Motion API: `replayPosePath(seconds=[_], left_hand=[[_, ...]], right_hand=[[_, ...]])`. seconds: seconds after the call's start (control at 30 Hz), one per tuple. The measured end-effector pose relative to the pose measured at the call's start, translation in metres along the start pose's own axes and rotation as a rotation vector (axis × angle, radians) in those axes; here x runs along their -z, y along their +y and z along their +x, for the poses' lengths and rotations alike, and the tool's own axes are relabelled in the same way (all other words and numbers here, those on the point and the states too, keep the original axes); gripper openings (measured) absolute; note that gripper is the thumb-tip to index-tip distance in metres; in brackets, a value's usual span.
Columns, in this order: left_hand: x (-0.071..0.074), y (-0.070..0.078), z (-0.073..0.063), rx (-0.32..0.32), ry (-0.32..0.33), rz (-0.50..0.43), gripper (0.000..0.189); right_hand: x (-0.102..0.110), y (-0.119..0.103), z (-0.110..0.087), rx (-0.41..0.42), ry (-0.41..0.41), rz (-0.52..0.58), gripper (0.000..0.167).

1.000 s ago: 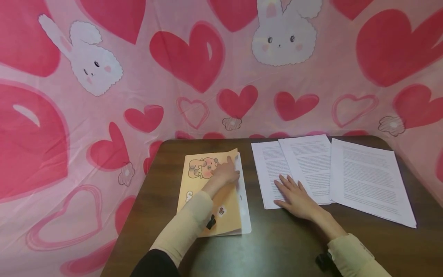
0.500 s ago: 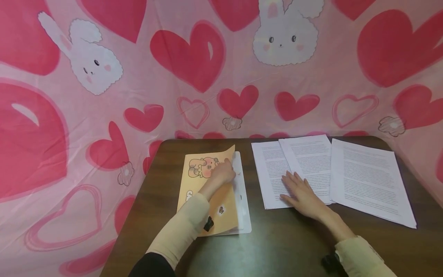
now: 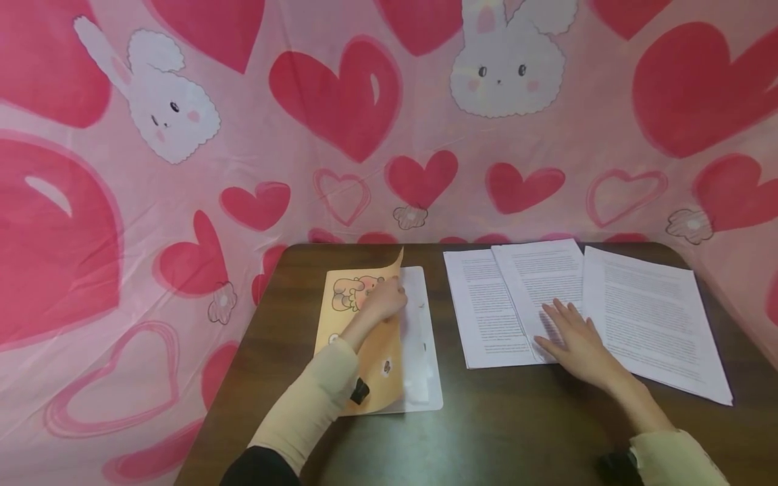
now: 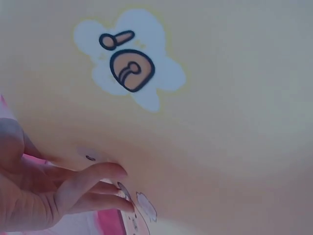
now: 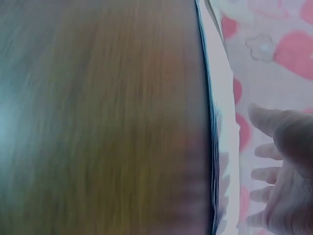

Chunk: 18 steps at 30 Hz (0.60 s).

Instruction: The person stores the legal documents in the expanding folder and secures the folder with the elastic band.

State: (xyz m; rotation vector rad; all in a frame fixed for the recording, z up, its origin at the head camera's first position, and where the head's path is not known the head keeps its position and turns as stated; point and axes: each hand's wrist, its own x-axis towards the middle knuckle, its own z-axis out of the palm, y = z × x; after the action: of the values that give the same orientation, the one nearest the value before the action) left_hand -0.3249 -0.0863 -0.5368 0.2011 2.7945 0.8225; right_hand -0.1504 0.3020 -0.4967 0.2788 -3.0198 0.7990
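A yellow folder [image 3: 381, 378] with a cartoon bear on its cover lies on the left of the table. My left hand [image 3: 384, 300] grips the right edge of that cover, which bends upward and uncovers white and clear sheets [image 3: 422, 337] inside. In the left wrist view the fingers [image 4: 93, 188] lie against the printed cover. My right hand [image 3: 577, 341], fingers spread, hovers over the lower part of the middle paper stack [image 3: 537, 270]. Beneath the hand in the right wrist view, the paper edge [image 5: 225, 147] shows as several layered sheets.
Another printed stack [image 3: 480, 283] lies partly under the middle one, and a third stack [image 3: 650, 304] lies to the right at a slant. All rest on a dark wooden table [image 3: 474, 439]. A pink heart-patterned cloth [image 3: 425, 121] hangs behind it.
My left hand has drawn the folder cover up and leftward, showing more of the inner sheets. The right hand has slid rightward from the left stack to over the middle one.
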Motion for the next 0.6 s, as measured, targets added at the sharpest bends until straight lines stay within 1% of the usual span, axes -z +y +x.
replayPosePath(seconds=[0.1,0.13,0.17,0.2,0.27,0.33,0.37,0.43,0.5,0.53,0.57,0.6], left_hand=[[0.005,0.0,-0.003,0.022,0.005,-0.076,0.06],[0.013,0.006,-0.013,0.024,0.01,-0.089,0.06],[0.015,0.008,-0.015,0.035,0.002,-0.129,0.06],[0.017,0.007,-0.016,0.044,-0.003,-0.164,0.061],[0.02,0.006,-0.016,0.046,-0.004,-0.206,0.061],[0.022,0.002,-0.013,0.054,-0.021,-0.234,0.062],[0.017,-0.007,-0.001,0.063,-0.034,-0.267,0.063],[0.015,-0.016,0.007,0.075,-0.038,-0.296,0.064],[0.014,-0.022,0.012,0.05,-0.022,-0.277,0.063],[0.014,-0.023,0.012,0.033,-0.004,-0.263,0.062],[0.022,-0.015,0.0,0.019,0.014,-0.255,0.061],[0.027,-0.012,-0.007,-0.01,0.034,-0.254,0.06]], right_hand=[[0.007,0.012,-0.004,-0.063,0.026,-0.059,0.076],[0.01,0.015,-0.005,-0.096,0.035,-0.077,0.075],[0.013,0.019,-0.006,-0.132,0.047,-0.094,0.074],[0.017,0.023,-0.007,-0.164,0.061,-0.107,0.073],[0.025,0.031,-0.009,-0.233,0.083,-0.113,0.07],[0.032,0.041,-0.011,-0.286,0.109,-0.123,0.068],[0.036,0.045,-0.013,-0.306,0.116,-0.126,0.067],[0.043,0.055,-0.016,-0.341,0.118,-0.128,0.067],[0.049,0.066,-0.019,-0.374,0.116,-0.126,0.067],[0.052,0.07,-0.021,-0.4,0.106,-0.117,0.068],[0.056,0.075,-0.023,-0.428,0.098,-0.106,0.069],[0.059,0.08,-0.025,-0.454,0.09,-0.095,0.07]])
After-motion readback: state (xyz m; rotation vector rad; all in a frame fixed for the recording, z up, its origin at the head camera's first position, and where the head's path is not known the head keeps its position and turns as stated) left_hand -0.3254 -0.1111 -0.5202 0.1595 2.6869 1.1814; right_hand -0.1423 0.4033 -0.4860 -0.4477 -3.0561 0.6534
